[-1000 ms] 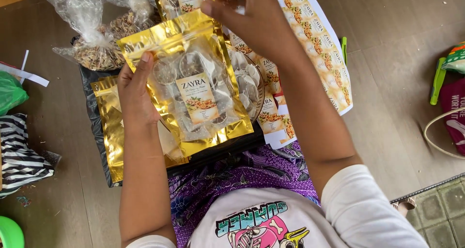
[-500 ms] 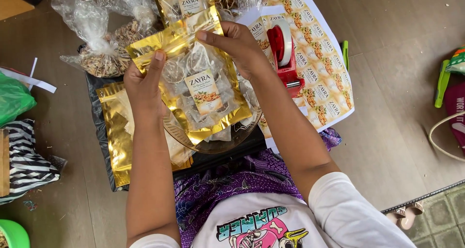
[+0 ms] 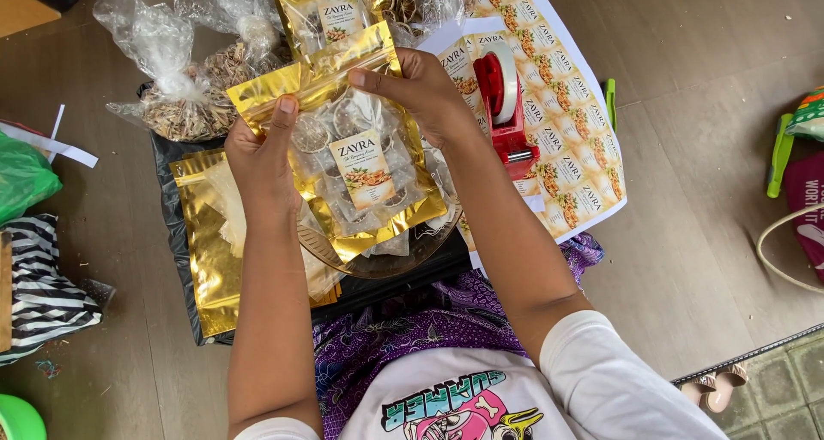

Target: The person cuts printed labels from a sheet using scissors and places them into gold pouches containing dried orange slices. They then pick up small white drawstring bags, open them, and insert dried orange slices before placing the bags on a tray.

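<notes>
Above the lap: gold pouch (image 3: pixel 356 161) with clear window and dried slices, held up over a glass bowl (image 3: pixel 378 264). Left hand (image 3: pixel 262 161) pinches its top left edge; right hand (image 3: pixel 421 92) pinches its top right corner. Beside: red tape dispenser (image 3: pixel 502 105), label sheets (image 3: pixel 575 157), empty gold pouches (image 3: pixel 206 242).

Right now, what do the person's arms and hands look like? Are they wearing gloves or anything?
No gloves. The left hand and the right hand are bare, with no rings, watch or bracelets that I can see. Both forearms are uncovered too. White sleeves begin near the elbows; they belong to a white shirt with a colourful cartoon print on the front.
</notes>
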